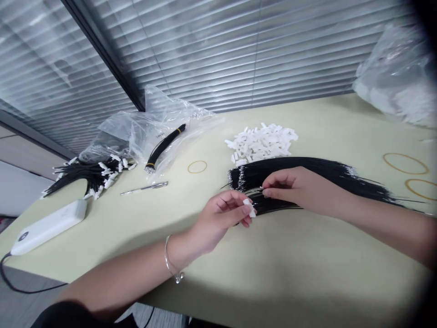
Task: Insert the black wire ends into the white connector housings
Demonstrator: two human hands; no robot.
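Note:
Between the thumb and fingers of my left hand (223, 212) is a small white plastic connector housing (250, 207). My right hand (290, 187), to its right, pinches the end of a thin black wire just above the wire bundle; a small metal tip (261, 187) shows at the fingertips. Under and behind both hands lies a broad bundle of black wires (307, 166) with shiny metal terminals at its left end. A pile of white connector housings (262, 141) lies just beyond the bundle.
Black wires with white connectors (105, 175) lie at the left. Nearby are a banded wire bundle (165, 148) on a clear plastic bag (136, 130), a pen (144, 188), rubber bands (197, 166) and a white corded device (51, 225). Another plastic bag (399, 82) stands back right.

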